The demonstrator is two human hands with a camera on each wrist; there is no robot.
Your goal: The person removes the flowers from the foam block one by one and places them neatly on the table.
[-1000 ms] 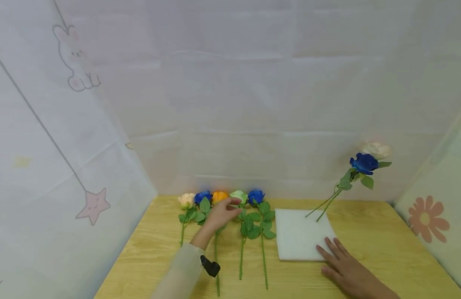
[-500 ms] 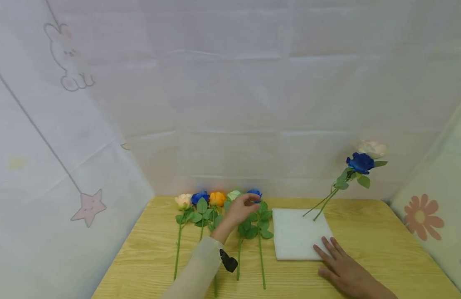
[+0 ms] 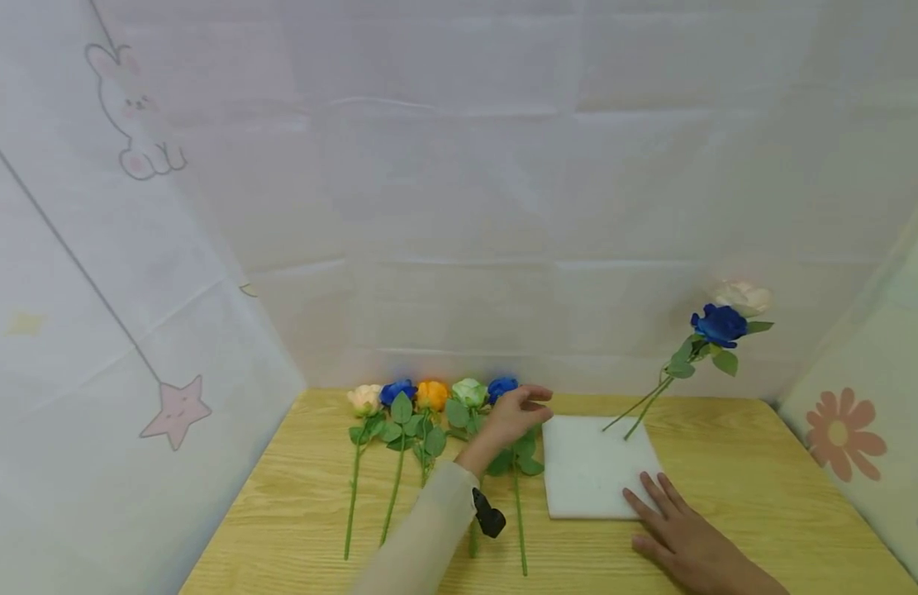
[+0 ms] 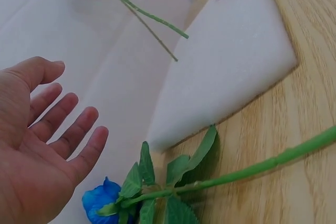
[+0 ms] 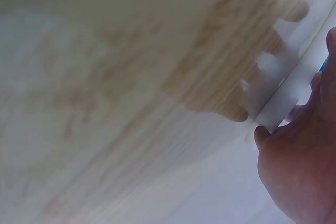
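Note:
My left hand (image 3: 512,417) hovers over the blossom end of the rightmost lying blue rose (image 3: 501,388). In the left wrist view, its fingers (image 4: 79,129) are spread loosely and hold nothing. My right hand (image 3: 685,533) rests with extended fingers on the near right corner of a white foam slab (image 3: 596,475). Two stems stand tilted to the right in that slab: a blue rose (image 3: 719,325) and a pale cream rose (image 3: 741,297) behind it. How deep the stems sit is hidden.
Left of the slab lie a peach rose (image 3: 365,400), another blue rose (image 3: 397,392), an orange rose (image 3: 432,396) and a pale green rose (image 3: 469,392), stems toward me. My left sleeve (image 3: 429,533) covers some stems. A pale curtain (image 3: 459,207) backs the wooden table (image 3: 280,512).
My left hand has moved rightward along the row of blossoms, from the orange and green roses to the rightmost blue one. The right hand stays on the foam slab.

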